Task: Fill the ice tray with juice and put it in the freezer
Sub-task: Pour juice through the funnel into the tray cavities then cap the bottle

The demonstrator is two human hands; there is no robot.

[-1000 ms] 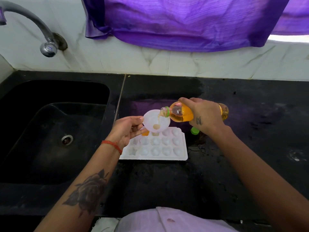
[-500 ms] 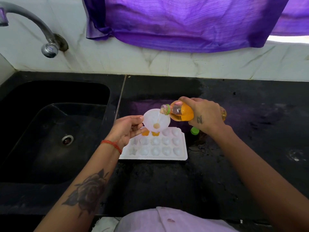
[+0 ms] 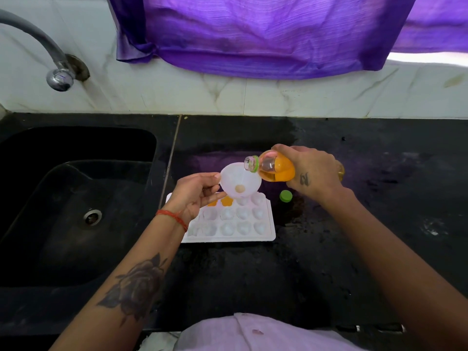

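A white ice tray [image 3: 253, 235] lies on the black counter, two cells in its far row holding orange juice. My left hand [image 3: 196, 195] pinches the rim of a white funnel [image 3: 239, 181] held over that far row; a little juice sits at the funnel's neck. My right hand [image 3: 312, 173] grips an uncapped juice bottle [image 3: 274, 168] lying nearly level, its mouth at the funnel's right rim. No stream runs from the mouth.
The green bottle cap [image 3: 286, 196] lies on the counter just right of the tray. A black sink [image 3: 76, 198] with a drain opens to the left, a tap [image 3: 59, 77] above it. Purple cloth [image 3: 253, 34] hangs over the tiled back wall.
The bottle has tipped back towards level and the stream into the funnel has stopped. The funnel has shifted right along the far row, past a second cell now showing orange.
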